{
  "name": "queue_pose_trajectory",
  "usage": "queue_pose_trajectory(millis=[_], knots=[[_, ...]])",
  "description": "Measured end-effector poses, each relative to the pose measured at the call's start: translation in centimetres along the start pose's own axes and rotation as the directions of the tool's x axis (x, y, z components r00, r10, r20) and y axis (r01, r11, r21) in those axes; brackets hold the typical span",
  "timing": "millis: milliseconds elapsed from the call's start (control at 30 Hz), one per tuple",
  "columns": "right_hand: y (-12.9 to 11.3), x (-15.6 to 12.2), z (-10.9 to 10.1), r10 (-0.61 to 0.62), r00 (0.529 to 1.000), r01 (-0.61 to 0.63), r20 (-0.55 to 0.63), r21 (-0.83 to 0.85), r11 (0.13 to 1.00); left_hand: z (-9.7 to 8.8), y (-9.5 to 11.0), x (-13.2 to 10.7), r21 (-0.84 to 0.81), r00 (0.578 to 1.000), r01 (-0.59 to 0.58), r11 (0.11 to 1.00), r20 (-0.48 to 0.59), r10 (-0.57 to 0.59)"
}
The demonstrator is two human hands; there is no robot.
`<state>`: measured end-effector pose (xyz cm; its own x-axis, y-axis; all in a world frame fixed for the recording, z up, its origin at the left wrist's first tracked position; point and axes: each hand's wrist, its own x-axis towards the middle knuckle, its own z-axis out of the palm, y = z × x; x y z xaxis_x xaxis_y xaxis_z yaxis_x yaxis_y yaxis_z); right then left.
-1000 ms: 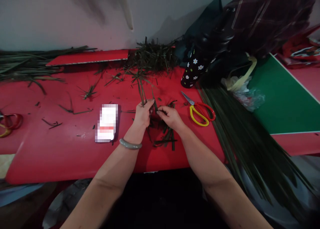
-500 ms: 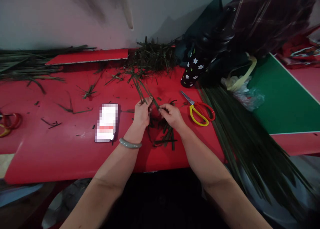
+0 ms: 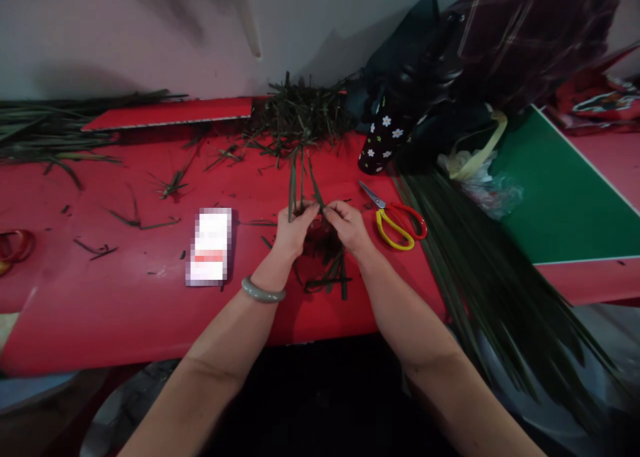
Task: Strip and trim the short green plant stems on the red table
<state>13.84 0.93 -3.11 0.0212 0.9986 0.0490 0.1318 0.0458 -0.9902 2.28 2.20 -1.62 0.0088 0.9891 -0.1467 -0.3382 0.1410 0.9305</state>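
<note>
My left hand (image 3: 293, 234) and my right hand (image 3: 350, 227) meet over the red table (image 3: 100, 297), both pinched on a small bundle of dark green leaf strips (image 3: 300, 180) whose ends stick up and away from me. A grey bangle (image 3: 263, 290) sits on my left wrist. Cut strip pieces (image 3: 327, 270) lie on the table just under and behind my hands. Red and yellow scissors (image 3: 397, 220) rest to the right of my right hand, untouched.
A heap of leaf scraps (image 3: 305, 114) lies at the back. Long green leaves (image 3: 480, 270) fan off the right edge. A floral black bottle (image 3: 380, 140) stands behind the scissors. A blurred white card (image 3: 210, 247) lies left. More leaves (image 3: 45, 127) are far left.
The leaf strips in my hands have swung from leaning left to pointing nearly straight away from me. Both hands have drawn closer together and shifted slightly right.
</note>
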Motion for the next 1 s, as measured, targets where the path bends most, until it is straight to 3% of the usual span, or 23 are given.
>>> queue_pose_trajectory(millis=[267,500,800,1000], knots=[[-0.1,0.2,-0.1,-0.006,1.000,0.007,-0.029,0.048,0.999,-0.2,0.0,0.3,0.033,0.999,-0.035,0.999,-0.034,0.036],[-0.7,0.6,-1.2,0.046,0.938,0.025,-0.345,0.197,0.980,-0.5,0.2,0.8,-0.003,0.986,0.011,1.000,-0.164,-0.011],[-0.6,0.5,-1.0,0.055,0.933,0.028,-0.356,0.225,0.974,-0.5,0.2,0.9,0.041,0.990,-0.012,0.999,-0.141,0.017],[-0.6,0.5,-0.8,0.053,0.942,0.020,-0.331,0.213,0.977,-0.2,0.6,0.4,-0.004,0.999,-0.035,0.999,-0.039,0.034]])
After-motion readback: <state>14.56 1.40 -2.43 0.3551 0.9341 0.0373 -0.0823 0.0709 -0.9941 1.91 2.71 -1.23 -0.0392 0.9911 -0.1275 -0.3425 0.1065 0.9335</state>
